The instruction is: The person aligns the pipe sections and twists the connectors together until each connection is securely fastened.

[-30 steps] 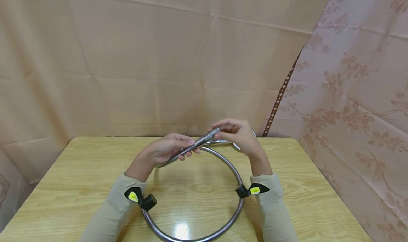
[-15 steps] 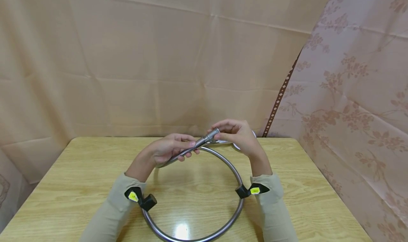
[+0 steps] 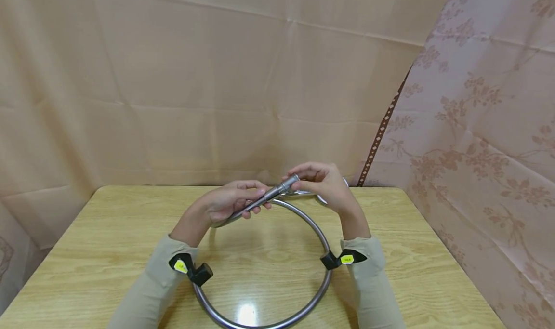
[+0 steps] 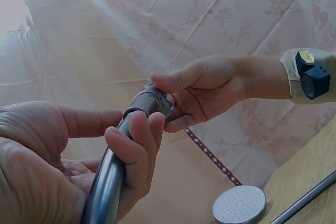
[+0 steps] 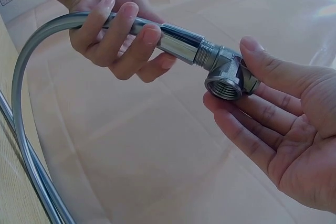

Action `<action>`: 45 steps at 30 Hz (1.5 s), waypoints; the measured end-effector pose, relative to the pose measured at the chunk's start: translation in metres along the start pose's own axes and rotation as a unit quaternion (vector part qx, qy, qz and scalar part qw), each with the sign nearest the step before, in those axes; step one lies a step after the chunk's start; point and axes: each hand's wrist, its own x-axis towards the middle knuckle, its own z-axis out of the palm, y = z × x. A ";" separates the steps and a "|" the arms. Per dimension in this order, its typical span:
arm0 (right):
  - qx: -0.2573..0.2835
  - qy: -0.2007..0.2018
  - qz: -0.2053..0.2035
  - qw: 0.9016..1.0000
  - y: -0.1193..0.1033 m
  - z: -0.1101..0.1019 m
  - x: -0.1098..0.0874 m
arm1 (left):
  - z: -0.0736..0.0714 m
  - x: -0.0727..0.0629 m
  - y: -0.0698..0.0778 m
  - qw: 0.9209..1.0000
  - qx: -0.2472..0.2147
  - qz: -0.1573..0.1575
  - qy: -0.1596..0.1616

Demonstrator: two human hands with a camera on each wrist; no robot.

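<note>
Two hands meet above a pale wood-grain bench [image 3: 108, 237]. The left hand [image 3: 231, 201] has its grip curled round a shiny silver metal hose [image 5: 56, 23], at its polished cylindrical sleeve [image 5: 181, 44]. The right hand's [image 3: 331, 189] grip pinches a chrome T-shaped fitting [image 5: 227, 69] at the sleeve's end, some thread exposed. Beyond lies a round white shower head [image 4: 239, 204].

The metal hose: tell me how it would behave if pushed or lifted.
The metal hose is probably springy rather than limp: it bends in a smooth arc beside the left hand. Its shiny, smooth-looking surface suggests it may slide easily on the table.
</note>
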 end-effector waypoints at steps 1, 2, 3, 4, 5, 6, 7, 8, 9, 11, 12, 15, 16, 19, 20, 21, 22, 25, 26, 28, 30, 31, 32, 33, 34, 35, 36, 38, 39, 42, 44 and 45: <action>0.000 0.000 -0.001 1.000 0.000 0.000 0.000 | 0.000 0.000 0.000 1.000 0.002 -0.002 0.000; 0.000 -0.001 -0.002 1.000 0.000 0.000 0.000 | 0.000 0.000 0.000 1.000 0.002 -0.005 0.001; 0.001 -0.002 -0.003 1.000 0.001 0.000 0.001 | 0.000 0.000 0.000 1.000 0.002 -0.008 -0.001; 0.002 -0.003 -0.004 1.000 0.001 0.001 0.001 | -0.001 0.001 0.000 1.000 0.001 -0.011 -0.002; 0.003 -0.005 -0.004 1.000 0.001 0.001 0.001 | -0.001 0.001 0.000 1.000 0.001 -0.014 -0.003; 0.005 -0.006 -0.004 1.000 0.001 0.001 0.001 | -0.001 0.000 0.000 1.000 -0.001 -0.016 -0.003; 0.006 -0.007 -0.003 1.000 0.001 0.002 0.001 | -0.001 0.000 0.000 1.000 -0.001 -0.017 -0.005; 0.008 -0.008 -0.002 1.000 0.001 0.002 0.002 | -0.001 0.000 0.000 1.000 0.000 -0.016 -0.005; 0.009 -0.009 -0.002 1.000 0.001 0.002 0.002 | -0.001 0.001 0.000 1.000 0.002 -0.015 -0.006; 0.011 -0.009 0.001 1.000 0.000 0.003 0.002 | -0.001 0.001 0.000 1.000 0.005 -0.011 -0.007; 0.011 -0.009 0.002 1.000 0.000 0.003 0.002 | 0.000 0.001 0.000 1.000 0.008 -0.010 -0.007; 0.009 -0.007 0.006 1.000 0.000 0.003 0.001 | 0.000 0.001 0.001 1.000 0.013 -0.007 -0.010; 0.009 -0.007 0.007 1.000 0.000 0.003 0.001 | 0.000 0.001 0.001 1.000 0.014 -0.006 -0.010; 0.009 -0.007 0.008 1.000 -0.001 0.003 0.001 | 0.001 0.002 0.001 1.000 0.015 -0.007 -0.005; 0.009 -0.007 0.009 1.000 -0.002 0.003 0.001 | 0.001 0.002 0.001 1.000 0.014 -0.008 -0.002; 0.010 -0.007 0.008 1.000 -0.002 0.003 0.001 | 0.001 0.002 0.000 1.000 0.013 -0.009 0.001; 0.011 -0.007 0.007 1.000 -0.002 0.003 0.001 | 0.001 0.002 0.000 1.000 0.013 -0.010 0.005; 0.010 -0.007 0.005 1.000 -0.001 0.002 0.001 | 0.002 0.002 0.000 1.000 0.013 -0.012 0.015; 0.010 -0.008 0.004 1.000 0.000 0.002 0.002 | 0.003 0.002 0.000 1.000 0.012 -0.012 0.017; 0.010 -0.009 0.001 1.000 0.000 0.001 0.002 | 0.003 0.002 0.000 1.000 0.010 -0.011 0.019; 0.009 -0.009 0.001 1.000 0.001 0.001 0.002 | 0.003 0.002 0.000 1.000 0.006 -0.010 0.018; 0.009 -0.009 0.000 1.000 0.001 0.001 0.001 | 0.003 0.002 0.000 1.000 0.004 -0.009 0.017; 0.010 -0.009 0.000 1.000 0.001 0.001 0.001 | 0.002 0.002 0.000 1.000 0.002 -0.008 0.016; 0.010 -0.009 -0.001 1.000 0.001 0.001 0.001 | 0.002 0.002 -0.001 1.000 0.001 -0.007 0.014; 0.010 -0.008 -0.001 1.000 0.001 0.000 0.001 | 0.002 0.002 -0.001 1.000 -0.001 -0.005 0.011; 0.011 -0.007 -0.001 1.000 0.001 0.000 0.001 | 0.001 0.002 -0.001 1.000 -0.002 -0.004 0.008; 0.011 -0.007 -0.002 1.000 0.001 0.000 0.001 | 0.000 0.002 -0.001 1.000 -0.003 -0.002 0.005; 0.013 -0.007 -0.006 1.000 0.000 0.000 0.000 | -0.001 0.002 -0.001 1.000 -0.004 0.003 -0.001; 0.013 -0.007 -0.007 1.000 0.000 -0.001 0.000 | -0.001 0.002 -0.001 1.000 -0.005 0.005 -0.005; 0.015 -0.009 -0.012 1.000 0.000 -0.001 0.000 | -0.002 0.001 -0.001 1.000 -0.011 0.005 -0.013; 0.014 -0.012 -0.018 1.000 0.000 -0.002 0.000 | -0.002 0.001 -0.001 1.000 -0.016 0.002 -0.018; 0.013 -0.012 -0.019 1.000 0.000 -0.002 -0.001 | -0.002 0.001 -0.001 1.000 -0.019 -0.001 -0.019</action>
